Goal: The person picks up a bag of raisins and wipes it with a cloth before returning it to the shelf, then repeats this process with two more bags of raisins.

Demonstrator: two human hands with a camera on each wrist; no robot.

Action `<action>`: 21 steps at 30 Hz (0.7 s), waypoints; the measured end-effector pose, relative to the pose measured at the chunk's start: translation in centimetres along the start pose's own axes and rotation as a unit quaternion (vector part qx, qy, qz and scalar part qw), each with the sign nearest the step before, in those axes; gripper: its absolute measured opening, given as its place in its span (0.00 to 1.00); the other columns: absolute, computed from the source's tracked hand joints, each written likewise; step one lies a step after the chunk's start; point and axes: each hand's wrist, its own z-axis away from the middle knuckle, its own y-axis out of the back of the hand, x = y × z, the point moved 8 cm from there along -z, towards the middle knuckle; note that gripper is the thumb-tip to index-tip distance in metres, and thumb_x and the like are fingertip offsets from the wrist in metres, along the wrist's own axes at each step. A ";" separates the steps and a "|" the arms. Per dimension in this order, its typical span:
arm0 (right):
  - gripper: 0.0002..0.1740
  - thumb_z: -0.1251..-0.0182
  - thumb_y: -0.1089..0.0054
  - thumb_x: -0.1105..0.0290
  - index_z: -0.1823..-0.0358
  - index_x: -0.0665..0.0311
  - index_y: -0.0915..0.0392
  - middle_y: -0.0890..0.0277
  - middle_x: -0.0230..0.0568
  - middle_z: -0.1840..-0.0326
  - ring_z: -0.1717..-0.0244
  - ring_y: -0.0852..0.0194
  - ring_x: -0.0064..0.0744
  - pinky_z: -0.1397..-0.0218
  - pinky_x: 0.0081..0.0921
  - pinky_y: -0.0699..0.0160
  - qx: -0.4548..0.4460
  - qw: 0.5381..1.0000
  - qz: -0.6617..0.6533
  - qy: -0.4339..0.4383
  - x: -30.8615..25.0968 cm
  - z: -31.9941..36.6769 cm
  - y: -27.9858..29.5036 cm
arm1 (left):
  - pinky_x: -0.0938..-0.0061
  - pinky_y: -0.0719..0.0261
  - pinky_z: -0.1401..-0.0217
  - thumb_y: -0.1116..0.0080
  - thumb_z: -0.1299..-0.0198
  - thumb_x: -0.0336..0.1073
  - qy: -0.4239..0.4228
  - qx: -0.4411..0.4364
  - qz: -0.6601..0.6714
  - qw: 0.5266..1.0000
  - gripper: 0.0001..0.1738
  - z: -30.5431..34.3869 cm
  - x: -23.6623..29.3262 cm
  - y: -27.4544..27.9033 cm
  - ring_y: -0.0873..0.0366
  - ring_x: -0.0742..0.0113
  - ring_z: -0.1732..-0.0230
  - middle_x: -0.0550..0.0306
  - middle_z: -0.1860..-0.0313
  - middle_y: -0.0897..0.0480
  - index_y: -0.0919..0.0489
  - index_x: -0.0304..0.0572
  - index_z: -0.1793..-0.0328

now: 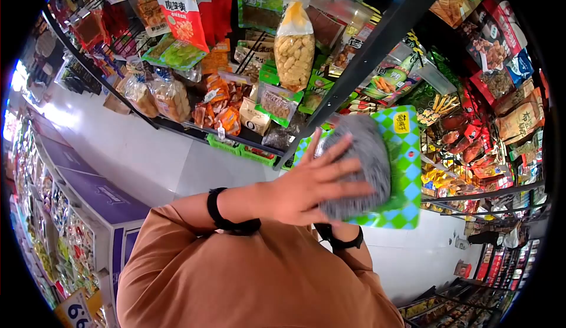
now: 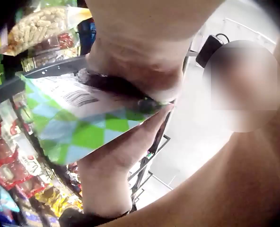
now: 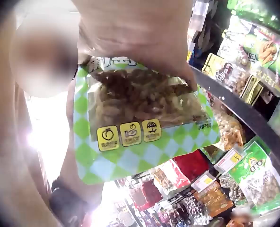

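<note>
a green-and-white checked snack packet (image 1: 405,175) is held up in front of the shelf (image 1: 354,71), clear of it, and is sandwiched between two hands. the left hand (image 1: 312,186) is laid flat over the packet's clear window. its grip is spread wide, with the fingers straight and fanned toward the far side edge, so the packet lies directly under the palm and runs on beyond the fingertips.

the right hand (image 2: 133,149) is hidden behind the packet in the head view, where only its banded wrist is seen below the lower edge. in the left wrist view its fingers appear stretched together along the labelled back, pressed against it rather than curled round it, though this is not wholly plain.

the packet looks close to square, so no long axis can be told surely. its top, marked by a yellow logo (image 1: 401,123), points away from the right wrist and lies crosswise to the left fingers. a bag of pale snacks (image 1: 295,48) is seen higher on the shelf, well apart.
</note>
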 end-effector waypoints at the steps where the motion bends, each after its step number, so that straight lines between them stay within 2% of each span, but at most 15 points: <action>1: 0.54 0.51 0.32 0.45 0.28 0.59 0.51 0.46 0.50 0.31 0.27 0.53 0.40 0.27 0.42 0.50 -0.010 0.999 0.023 0.026 -0.6 -0.6 -1.1 | 0.38 0.79 0.29 0.62 0.36 0.63 0.004 -0.001 0.003 1.000 0.37 0.5 -0.3 0.5 0.67 0.42 0.21 0.49 0.26 0.43 0.36 0.49 0.28; 3: 0.54 0.51 0.32 0.44 0.28 0.58 0.51 0.46 0.51 0.30 0.27 0.53 0.41 0.27 0.43 0.50 -0.037 0.994 0.069 0.075 -0.9 -1.3 -3.3 | 0.45 0.76 0.26 0.65 0.33 0.61 0.133 0.108 0.141 0.975 0.39 1.9 -3.3 3.4 0.66 0.45 0.21 0.46 0.26 0.46 0.46 0.43 0.24; 4: 0.54 0.51 0.33 0.44 0.28 0.58 0.51 0.47 0.52 0.30 0.27 0.53 0.42 0.27 0.43 0.50 -0.048 0.990 0.093 0.097 -0.9 -1.7 -4.3 | 0.45 0.76 0.26 0.65 0.33 0.61 0.136 0.107 0.143 0.975 0.39 2.6 -3.8 3.8 0.66 0.45 0.21 0.46 0.26 0.46 0.46 0.43 0.24; 5: 0.54 0.51 0.33 0.43 0.27 0.58 0.52 0.47 0.52 0.30 0.27 0.53 0.43 0.27 0.44 0.50 -0.053 0.985 0.114 0.118 -0.6 -2.2 -5.4 | 0.54 0.72 0.25 0.69 0.32 0.61 0.171 0.103 0.280 0.939 0.40 3.5 -5.1 3.5 0.64 0.47 0.22 0.45 0.25 0.49 0.49 0.36 0.25; 6: 0.55 0.51 0.33 0.42 0.27 0.57 0.52 0.47 0.53 0.30 0.27 0.53 0.44 0.27 0.44 0.51 -0.055 0.981 0.126 0.136 -0.7 -2.7 -6.5 | 0.63 0.68 0.23 0.73 0.30 0.61 0.201 0.098 0.411 0.884 0.42 4.4 -6.0 3.1 0.62 0.50 0.23 0.43 0.24 0.52 0.52 0.29 0.25; 7: 0.55 0.52 0.34 0.42 0.27 0.57 0.52 0.48 0.53 0.30 0.27 0.54 0.44 0.27 0.44 0.51 -0.057 0.978 0.134 0.150 -1.2 -3.1 -7.5 | 0.63 0.68 0.23 0.73 0.30 0.61 0.202 0.100 0.412 0.883 0.42 4.9 -6.1 3.5 0.62 0.50 0.23 0.43 0.24 0.52 0.52 0.29 0.25; 10: 0.55 0.52 0.35 0.40 0.27 0.56 0.52 0.49 0.54 0.30 0.27 0.54 0.47 0.27 0.46 0.51 -0.043 0.967 0.150 0.202 -2.2 -4.7 -10.6 | 0.57 0.69 0.24 0.74 0.32 0.64 0.112 0.101 0.379 0.913 0.45 6.3 -5.1 4.8 0.64 0.49 0.22 0.40 0.23 0.56 0.54 0.30 0.25; 11: 0.56 0.52 0.35 0.40 0.27 0.56 0.52 0.49 0.55 0.29 0.27 0.54 0.47 0.27 0.46 0.51 -0.032 0.963 0.158 0.218 -2.3 -5.3 -11.5 | 0.51 0.69 0.25 0.72 0.32 0.64 0.082 0.130 0.220 0.963 0.44 6.6 -4.1 7.1 0.66 0.43 0.22 0.38 0.23 0.58 0.53 0.33 0.24; 13: 0.56 0.52 0.36 0.38 0.27 0.55 0.53 0.50 0.56 0.29 0.27 0.55 0.49 0.27 0.47 0.52 -0.012 0.953 0.169 0.252 -1.9 -6.9 -13.3 | 0.47 0.67 0.25 0.70 0.33 0.64 0.051 0.070 0.241 0.967 0.44 8.2 -3.8 7.1 0.68 0.38 0.23 0.37 0.24 0.57 0.51 0.36 0.24; 15: 0.56 0.52 0.36 0.37 0.26 0.54 0.53 0.50 0.57 0.29 0.26 0.55 0.50 0.27 0.47 0.52 0.008 0.943 0.185 0.278 -1.7 -7.6 -14.5 | 0.45 0.64 0.26 0.65 0.34 0.64 0.053 0.053 0.218 0.973 0.43 9.6 -2.4 9.0 0.69 0.33 0.23 0.36 0.24 0.57 0.48 0.38 0.24; 16: 0.56 0.52 0.37 0.37 0.26 0.54 0.53 0.51 0.57 0.29 0.26 0.55 0.51 0.27 0.48 0.52 0.017 0.938 0.190 0.289 -1.5 -8.2 -15.2 | 0.42 0.62 0.27 0.60 0.36 0.65 0.080 0.072 0.238 0.965 0.42 10.3 -2.4 9.7 0.64 0.29 0.25 0.36 0.26 0.52 0.44 0.46 0.24; 17: 0.57 0.53 0.37 0.36 0.26 0.54 0.53 0.51 0.58 0.29 0.26 0.55 0.52 0.27 0.48 0.52 0.026 0.933 0.194 0.302 -1.5 -8.8 -15.9 | 0.42 0.62 0.27 0.60 0.36 0.65 0.080 0.072 0.241 0.964 0.42 11.2 -2.3 10.6 0.64 0.29 0.25 0.36 0.26 0.52 0.44 0.46 0.24; 19: 0.57 0.53 0.38 0.35 0.26 0.53 0.53 0.52 0.59 0.28 0.26 0.56 0.53 0.27 0.49 0.53 0.041 0.921 0.204 0.329 -1.7 -9.4 -17.9 | 0.40 0.61 0.27 0.57 0.38 0.65 0.065 -0.024 0.088 0.994 0.39 13.1 -1.7 11.0 0.55 0.28 0.28 0.38 0.29 0.46 0.40 0.57 0.25; 20: 0.57 0.53 0.38 0.34 0.26 0.53 0.54 0.52 0.59 0.28 0.26 0.56 0.54 0.27 0.49 0.53 0.042 0.917 0.205 0.340 -1.7 -9.8 -18.9 | 0.38 0.62 0.28 0.56 0.39 0.65 0.061 -0.009 0.082 0.995 0.36 13.8 -1.7 11.5 0.49 0.30 0.30 0.39 0.33 0.41 0.37 0.64 0.26; 21: 0.57 0.53 0.38 0.34 0.26 0.53 0.54 0.52 0.60 0.28 0.26 0.56 0.54 0.27 0.50 0.53 0.046 0.912 0.210 0.349 -1.6 -9.9 -19.8 | 0.38 0.62 0.28 0.56 0.39 0.65 0.060 -0.009 0.084 0.995 0.36 14.6 -2.0 12.0 0.49 0.30 0.30 0.39 0.33 0.41 0.37 0.64 0.26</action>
